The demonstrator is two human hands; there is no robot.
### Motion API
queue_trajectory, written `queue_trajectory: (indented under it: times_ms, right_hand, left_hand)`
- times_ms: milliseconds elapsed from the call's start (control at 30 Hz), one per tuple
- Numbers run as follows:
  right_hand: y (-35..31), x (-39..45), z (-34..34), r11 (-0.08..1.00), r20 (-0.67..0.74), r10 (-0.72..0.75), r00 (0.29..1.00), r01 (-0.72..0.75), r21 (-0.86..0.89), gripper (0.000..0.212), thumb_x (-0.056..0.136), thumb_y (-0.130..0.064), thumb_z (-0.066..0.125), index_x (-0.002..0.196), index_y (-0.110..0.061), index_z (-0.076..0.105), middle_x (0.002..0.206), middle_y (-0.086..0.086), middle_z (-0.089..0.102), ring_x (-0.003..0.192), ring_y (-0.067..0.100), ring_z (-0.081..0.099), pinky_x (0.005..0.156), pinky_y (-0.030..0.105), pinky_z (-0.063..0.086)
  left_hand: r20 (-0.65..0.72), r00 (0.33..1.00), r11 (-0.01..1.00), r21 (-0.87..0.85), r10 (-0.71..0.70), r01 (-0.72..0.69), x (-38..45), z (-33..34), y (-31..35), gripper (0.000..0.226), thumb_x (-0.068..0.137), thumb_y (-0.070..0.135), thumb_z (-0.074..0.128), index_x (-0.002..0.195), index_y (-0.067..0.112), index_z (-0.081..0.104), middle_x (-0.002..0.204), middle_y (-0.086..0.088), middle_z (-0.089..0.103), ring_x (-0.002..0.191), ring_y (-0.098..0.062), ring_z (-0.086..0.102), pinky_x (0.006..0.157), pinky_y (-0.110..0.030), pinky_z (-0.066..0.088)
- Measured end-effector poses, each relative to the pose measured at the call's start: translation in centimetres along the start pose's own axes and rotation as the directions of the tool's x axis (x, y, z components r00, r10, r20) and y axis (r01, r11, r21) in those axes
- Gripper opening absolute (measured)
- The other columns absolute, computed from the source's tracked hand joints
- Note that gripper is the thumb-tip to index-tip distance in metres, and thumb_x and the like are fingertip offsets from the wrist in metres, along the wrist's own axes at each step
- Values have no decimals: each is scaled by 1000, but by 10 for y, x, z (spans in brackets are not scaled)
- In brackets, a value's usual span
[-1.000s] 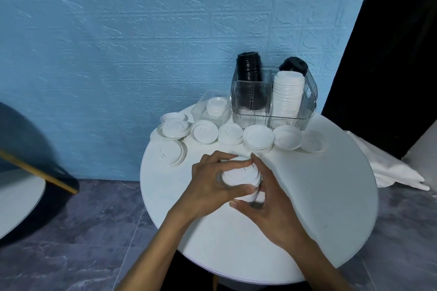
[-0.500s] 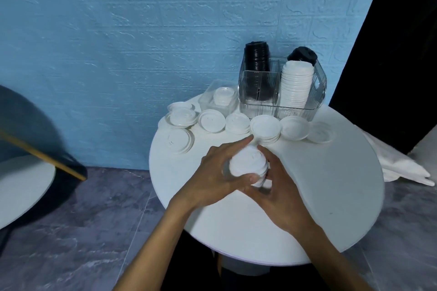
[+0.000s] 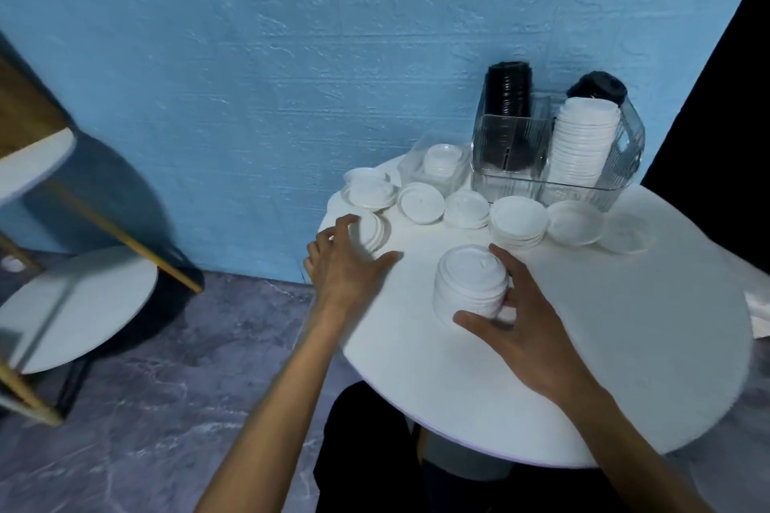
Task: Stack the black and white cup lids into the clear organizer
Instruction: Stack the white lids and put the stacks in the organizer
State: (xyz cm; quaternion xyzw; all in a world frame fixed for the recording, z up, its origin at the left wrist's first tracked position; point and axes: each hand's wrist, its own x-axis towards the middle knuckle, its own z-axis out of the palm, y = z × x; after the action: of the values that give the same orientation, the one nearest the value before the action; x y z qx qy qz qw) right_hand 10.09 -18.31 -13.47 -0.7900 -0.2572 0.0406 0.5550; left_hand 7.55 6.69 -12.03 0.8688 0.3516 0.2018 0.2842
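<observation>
A stack of white lids (image 3: pixel 470 287) stands on the round white table (image 3: pixel 604 346), and my right hand (image 3: pixel 523 329) grips it with thumb in front and fingers behind. My left hand (image 3: pixel 348 262) reaches with spread fingers to a small pile of white lids (image 3: pixel 373 230) at the table's left edge, holding nothing. The clear organizer (image 3: pixel 537 183) stands at the back against the wall. It holds a black lid stack (image 3: pixel 509 96) on the left, a tall white lid stack (image 3: pixel 583 142) on the right and more black lids (image 3: pixel 600 85) behind that.
A row of loose white lids (image 3: pixel 518 221) lies in front of the organizer. A small clear tray (image 3: pixel 412 162) with white lids sits to its left. White cloth (image 3: pixel 760 317) hangs off the right. Another round table (image 3: pixel 75 304) and a wooden frame stand at left.
My left hand has let go of the lid stack and moved left to the pile at the table's edge. My right hand alone now holds the stack. The camera has swung left.
</observation>
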Motion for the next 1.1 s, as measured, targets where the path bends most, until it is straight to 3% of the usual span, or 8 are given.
queue_trajectory:
  times_ms: [167,467,600,667,767,867,967,1100]
  right_hand:
    - [1,0,1,1000,5,17,1000,-17,19,91,69,-39,91,141,-54,38,136,-27,51,120,11,59,95,41,58]
    - [0,-1,-1,999,9,32,999,-33,29,90,69,-47,88,141,-57,36,137,-28,50,125,8,55,99,43,56]
    - [-3,-1,-1,999,16,41,999,-41,16,90,70,-49,87,142,-57,34,138,-31,48,125,6,55,99,42,55]
    - [-5,-2,-2,999,16,37,999,-37,-1,91,70,-51,86,143,-57,33,139,-33,46,126,5,53,101,42,54]
    - [-7,-3,-2,999,9,38,999,-38,-23,91,72,-48,86,144,-57,30,143,-31,44,126,3,52,103,39,52]
    - [-8,-3,-2,999,18,34,999,-34,-21,92,71,-54,83,145,-56,29,145,-28,45,127,5,52,102,42,53]
    - [-10,-4,-3,999,24,33,999,-34,14,91,69,-59,80,146,-54,31,141,-27,50,123,2,56,100,42,54]
    - [-14,-5,-4,999,30,35,999,-36,32,89,70,-61,78,146,-51,33,139,-28,52,118,-2,56,99,42,54]
  left_hand:
    - [-91,996,1000,21,20,-19,4,6,-3,51,76,52,77,122,37,62,126,-7,66,121,-32,52,100,-41,37]
    - [-47,997,998,-10,64,-65,4,3,-5,47,73,56,78,115,37,66,109,4,75,119,-27,60,102,-39,34]
    - [-48,995,989,-116,87,-92,-6,-7,0,47,72,49,87,113,33,70,114,-2,74,118,-29,63,105,-43,42]
    - [-63,992,971,-209,106,-117,-17,-13,5,46,73,46,89,112,34,69,117,4,73,113,-24,65,102,-44,47]
    - [-53,989,879,-454,136,-146,-41,-22,23,42,74,38,90,111,37,70,114,18,72,104,-9,66,94,-32,50]
    - [65,964,756,-635,258,-160,-63,-26,47,41,76,27,91,111,36,71,115,19,72,107,-2,64,94,-22,48]
    - [164,893,733,-641,419,-226,-76,-20,59,44,72,25,92,110,36,72,120,14,69,113,-4,64,100,-27,50]
    - [186,872,719,-654,453,-234,-76,-14,60,45,71,22,91,110,36,73,119,17,64,115,-4,64,101,-34,53]
